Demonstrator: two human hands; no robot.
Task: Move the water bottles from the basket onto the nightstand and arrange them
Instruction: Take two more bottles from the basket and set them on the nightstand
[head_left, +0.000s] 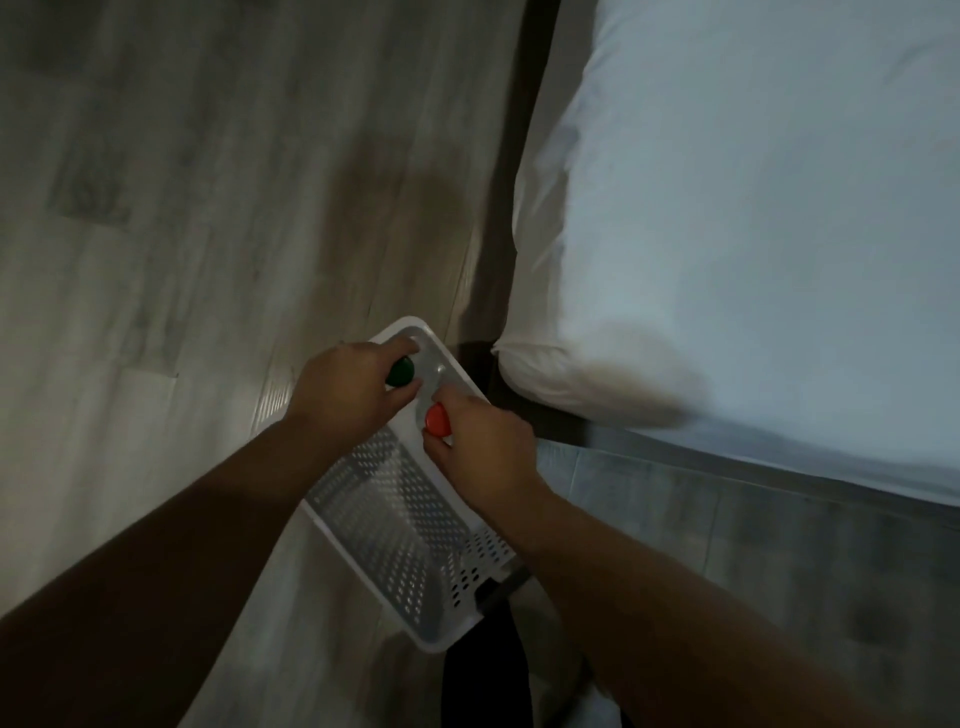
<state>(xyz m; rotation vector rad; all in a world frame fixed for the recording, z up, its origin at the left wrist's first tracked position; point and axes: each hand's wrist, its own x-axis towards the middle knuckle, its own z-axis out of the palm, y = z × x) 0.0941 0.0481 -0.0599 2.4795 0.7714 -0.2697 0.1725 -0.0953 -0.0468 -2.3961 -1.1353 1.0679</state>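
Left grip (343, 389), right grip (483, 457) pinch round plastic caps (401, 371) (437, 420).

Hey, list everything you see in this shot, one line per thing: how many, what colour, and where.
green-capped bottle: one, clear with a green cap, at the basket's far end
red-capped bottle: one, clear with a red cap, in the basket beside the green-capped one
basket: one, white, perforated, low centre, near the bed's corner
bed: one, white sheet over a dark frame, right side
floor: one, pale wood planks, left side
grey patch: one, lower right below the bed, too blurred to identify
left hand: one, grip on the green-capped bottle
right hand: one, grip on the red-capped bottle
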